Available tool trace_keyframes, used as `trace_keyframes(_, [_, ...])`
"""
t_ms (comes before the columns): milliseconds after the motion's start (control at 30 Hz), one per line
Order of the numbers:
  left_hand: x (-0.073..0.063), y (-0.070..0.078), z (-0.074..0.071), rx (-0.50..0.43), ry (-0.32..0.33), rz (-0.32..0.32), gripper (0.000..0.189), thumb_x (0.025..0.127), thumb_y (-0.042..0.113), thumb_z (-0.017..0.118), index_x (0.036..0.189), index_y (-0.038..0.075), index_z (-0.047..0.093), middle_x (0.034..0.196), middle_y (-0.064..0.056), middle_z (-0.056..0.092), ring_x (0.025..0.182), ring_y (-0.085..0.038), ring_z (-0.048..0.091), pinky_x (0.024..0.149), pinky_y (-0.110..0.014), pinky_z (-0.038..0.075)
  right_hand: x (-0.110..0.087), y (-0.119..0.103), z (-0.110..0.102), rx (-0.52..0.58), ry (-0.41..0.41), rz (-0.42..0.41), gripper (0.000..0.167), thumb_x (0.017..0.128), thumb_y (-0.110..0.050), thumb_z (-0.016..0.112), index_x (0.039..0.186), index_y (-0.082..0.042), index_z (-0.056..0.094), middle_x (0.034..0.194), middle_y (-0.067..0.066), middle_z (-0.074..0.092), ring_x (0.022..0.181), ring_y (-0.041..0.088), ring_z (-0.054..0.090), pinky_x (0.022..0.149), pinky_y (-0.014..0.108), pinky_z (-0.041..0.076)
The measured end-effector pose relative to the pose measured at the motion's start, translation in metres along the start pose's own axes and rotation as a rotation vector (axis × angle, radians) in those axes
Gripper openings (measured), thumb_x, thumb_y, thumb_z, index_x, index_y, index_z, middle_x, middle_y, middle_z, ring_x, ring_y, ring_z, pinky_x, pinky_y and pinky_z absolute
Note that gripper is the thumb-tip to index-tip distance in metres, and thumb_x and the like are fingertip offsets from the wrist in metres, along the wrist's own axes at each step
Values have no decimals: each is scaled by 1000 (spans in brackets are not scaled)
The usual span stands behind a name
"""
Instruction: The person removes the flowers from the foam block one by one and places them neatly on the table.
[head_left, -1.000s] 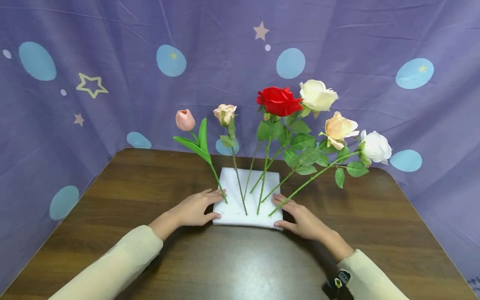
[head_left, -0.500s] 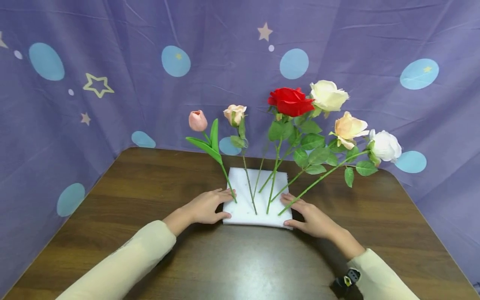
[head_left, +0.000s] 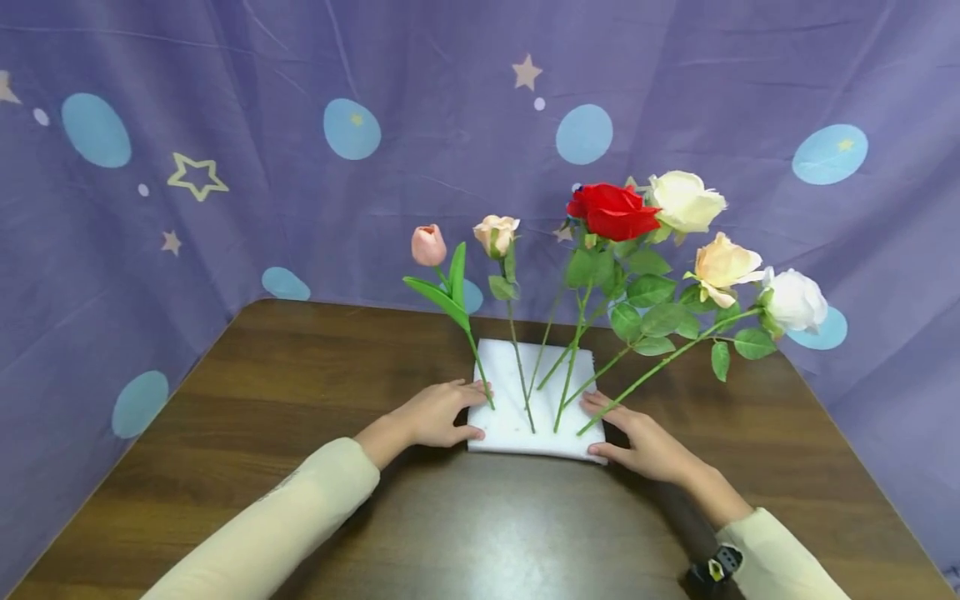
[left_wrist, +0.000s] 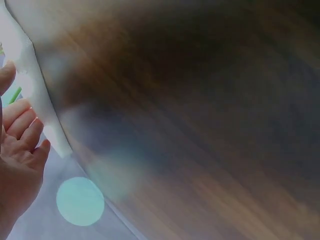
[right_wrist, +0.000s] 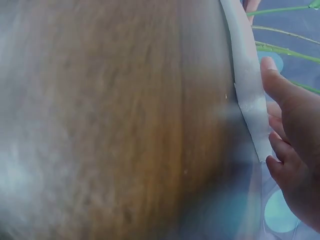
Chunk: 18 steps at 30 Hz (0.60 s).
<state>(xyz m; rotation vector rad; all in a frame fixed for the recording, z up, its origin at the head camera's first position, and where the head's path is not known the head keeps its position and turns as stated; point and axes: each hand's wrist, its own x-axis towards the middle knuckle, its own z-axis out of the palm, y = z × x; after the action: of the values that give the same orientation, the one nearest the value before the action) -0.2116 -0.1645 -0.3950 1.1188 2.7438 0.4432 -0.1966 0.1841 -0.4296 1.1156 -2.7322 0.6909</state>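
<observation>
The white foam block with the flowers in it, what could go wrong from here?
The foam block might tip or slide if the left hand and right hand lift away, since the white rose, peach rose and cream rose lean out past its right side.

Also, the right hand lies close to where the slanting white rose meets the foam, so moving that hand could knock it loose.

This was a cloth-screened tabletop setup, home or studio unclear: a creased, star-printed purple cloth (head_left: 457, 50) hung from nine through three o'clock around a wood-grain table (head_left: 465, 533) at six.
</observation>
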Motion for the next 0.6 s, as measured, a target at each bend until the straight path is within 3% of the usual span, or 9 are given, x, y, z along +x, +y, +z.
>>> trace_keyframes(167, [5,3,1,30,-9,21,48,90,34,66,127,3,60,139,-10,57,137,-26,46,120,-47,31,-3,1,4,11,35,18,63,81,-26,76,136,-6,53,143,16,51,130,37,49,109,4,28])
trace_keyframes(233, [7,3,1,46,-7,26,48,90,34,66,126,4,60,139,-10,57,136,-25,47,119,-47,31,-3,1,5,15,47,28,63,81,-26,77,136,-6,53,143,16,52,130,39,49,108,-2,20])
trace_keyframes(600, [2,-2,-2,24,-5,7,51,89,34,67,129,2,58,140,-11,56,137,-26,46,120,-49,29,1,-10,12,81,59,101,62,82,-25,76,136,-5,54,143,15,51,132,39,45,107,-5,13])
